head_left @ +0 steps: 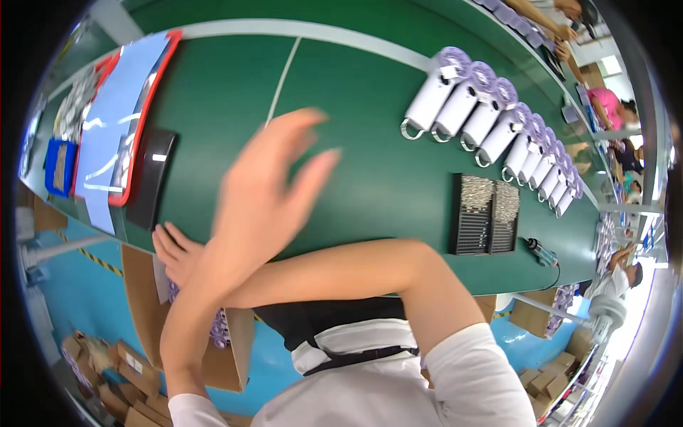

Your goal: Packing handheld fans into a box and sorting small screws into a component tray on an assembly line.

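My left hand (267,185) is raised over the green work table (370,199), fingers and thumb apart, blurred and with nothing in it. My right forearm crosses beneath my left one. Past that crossing, my right hand (176,255) reaches the table's front edge at the left, its fingers stretched out and its palm partly hidden. Close to those fingertips lies a flat black tray or case (151,181). Below the same hand stands an open cardboard box (142,299) with purple parts inside.
White-and-purple handheld fans (478,124) line the table's right side. Nearer are a black tray of small metal pieces (487,231) and an electric screwdriver (542,252). At left lie a red-rimmed tray (160,78), a blue sheet (117,107) and a blue bin (51,167). Other people work at far right.
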`<action>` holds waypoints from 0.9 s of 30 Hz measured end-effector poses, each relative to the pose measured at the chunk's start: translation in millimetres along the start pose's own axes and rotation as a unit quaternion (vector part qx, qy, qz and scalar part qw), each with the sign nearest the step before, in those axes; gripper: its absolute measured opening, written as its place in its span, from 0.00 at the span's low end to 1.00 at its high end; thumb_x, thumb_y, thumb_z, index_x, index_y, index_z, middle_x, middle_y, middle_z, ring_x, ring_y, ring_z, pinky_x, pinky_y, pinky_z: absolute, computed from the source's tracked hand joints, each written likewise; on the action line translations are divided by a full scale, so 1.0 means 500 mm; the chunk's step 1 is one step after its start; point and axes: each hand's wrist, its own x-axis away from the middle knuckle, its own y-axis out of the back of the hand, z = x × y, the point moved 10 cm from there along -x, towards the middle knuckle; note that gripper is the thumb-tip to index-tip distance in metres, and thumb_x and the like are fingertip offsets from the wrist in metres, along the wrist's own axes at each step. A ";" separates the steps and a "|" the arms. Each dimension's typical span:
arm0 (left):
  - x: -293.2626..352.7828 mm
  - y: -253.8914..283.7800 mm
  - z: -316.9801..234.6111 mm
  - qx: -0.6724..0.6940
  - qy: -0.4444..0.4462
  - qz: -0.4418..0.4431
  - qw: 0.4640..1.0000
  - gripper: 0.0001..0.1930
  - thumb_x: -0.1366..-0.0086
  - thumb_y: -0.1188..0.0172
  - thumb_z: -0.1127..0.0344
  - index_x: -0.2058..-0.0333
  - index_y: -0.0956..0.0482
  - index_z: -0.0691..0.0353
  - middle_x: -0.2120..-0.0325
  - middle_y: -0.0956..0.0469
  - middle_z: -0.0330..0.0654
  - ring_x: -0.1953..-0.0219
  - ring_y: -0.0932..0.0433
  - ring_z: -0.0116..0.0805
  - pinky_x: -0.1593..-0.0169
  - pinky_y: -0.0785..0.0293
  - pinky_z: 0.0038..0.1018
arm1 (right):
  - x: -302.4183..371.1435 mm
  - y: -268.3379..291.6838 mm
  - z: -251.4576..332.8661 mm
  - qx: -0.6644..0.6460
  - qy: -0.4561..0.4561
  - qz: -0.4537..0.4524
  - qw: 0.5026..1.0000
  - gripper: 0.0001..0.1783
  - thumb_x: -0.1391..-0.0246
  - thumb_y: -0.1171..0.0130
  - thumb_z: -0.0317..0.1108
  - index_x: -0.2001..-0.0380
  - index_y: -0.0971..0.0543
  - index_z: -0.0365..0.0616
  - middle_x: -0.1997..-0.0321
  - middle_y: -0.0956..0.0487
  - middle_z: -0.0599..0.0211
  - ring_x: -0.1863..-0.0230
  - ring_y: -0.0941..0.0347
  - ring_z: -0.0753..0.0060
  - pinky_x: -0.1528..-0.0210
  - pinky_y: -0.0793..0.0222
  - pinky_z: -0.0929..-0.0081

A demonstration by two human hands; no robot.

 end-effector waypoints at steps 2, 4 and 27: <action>-0.096 -0.157 -0.053 -0.058 -0.097 0.038 0.993 0.18 0.34 0.37 0.59 0.51 0.25 0.61 0.54 0.26 0.57 0.54 0.23 0.54 0.53 0.24 0.45 | -0.003 0.003 0.003 0.045 0.044 0.065 0.996 0.27 0.40 0.51 0.45 0.47 0.21 0.37 0.31 0.36 0.36 0.27 0.47 0.34 0.26 0.58 0.38; -0.157 -0.308 -0.089 -0.116 -0.109 0.079 0.984 0.20 0.31 0.40 0.52 0.50 0.24 0.61 0.53 0.26 0.59 0.54 0.22 0.55 0.53 0.23 0.42 | 0.010 -0.018 0.008 0.090 0.051 0.017 0.995 0.29 0.41 0.50 0.48 0.47 0.21 0.36 0.32 0.39 0.29 0.28 0.47 0.28 0.27 0.59 0.31; -0.257 -0.380 -0.043 -0.182 0.013 -0.001 0.983 0.29 0.55 0.29 0.49 0.59 0.17 0.66 0.50 0.30 0.63 0.46 0.33 0.55 0.53 0.30 0.50 | -0.001 -0.005 -0.030 -0.068 0.006 0.030 0.997 0.16 0.48 0.44 0.34 0.61 0.17 0.34 0.32 0.38 0.31 0.30 0.43 0.35 0.27 0.48 0.52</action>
